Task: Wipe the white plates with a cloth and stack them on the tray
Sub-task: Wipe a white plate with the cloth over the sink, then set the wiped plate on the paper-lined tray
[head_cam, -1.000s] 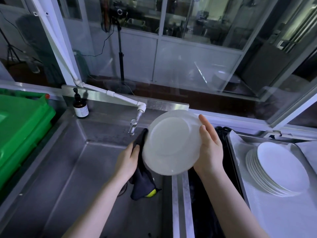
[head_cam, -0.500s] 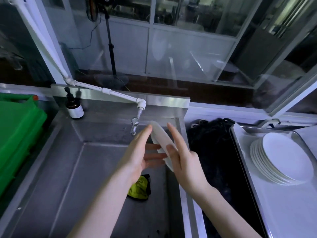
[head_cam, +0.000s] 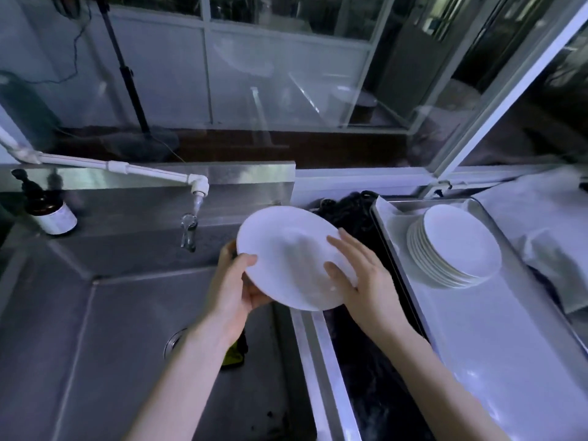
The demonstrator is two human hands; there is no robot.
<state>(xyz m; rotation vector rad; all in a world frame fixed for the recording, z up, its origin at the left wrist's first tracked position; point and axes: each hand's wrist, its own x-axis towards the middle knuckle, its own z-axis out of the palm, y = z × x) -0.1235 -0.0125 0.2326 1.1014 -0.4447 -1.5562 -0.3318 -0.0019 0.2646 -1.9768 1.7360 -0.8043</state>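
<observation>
I hold a white plate (head_cam: 291, 259) over the sink's right edge, tilted with its face toward me. My left hand (head_cam: 237, 286) grips its lower left rim, thumb on top. My right hand (head_cam: 359, 278) lies with fingers spread on the plate's right side. The dark cloth with a yellow-green patch (head_cam: 235, 353) lies in the sink, mostly hidden under my left forearm. A stack of several white plates (head_cam: 455, 246) sits on the metal tray (head_cam: 509, 338) to the right.
A steel sink basin (head_cam: 95, 345) fills the lower left, with a drain (head_cam: 173, 340) and a tap (head_cam: 189, 229) on a white pipe above it. A brown pump bottle (head_cam: 47, 208) stands at the back left. A dark bin (head_cam: 366, 345) lies between sink and tray.
The cloth has left my left hand and lies in the sink. The plate turned from edge-on to face up, and both hands now hold it. My view shifted right.
</observation>
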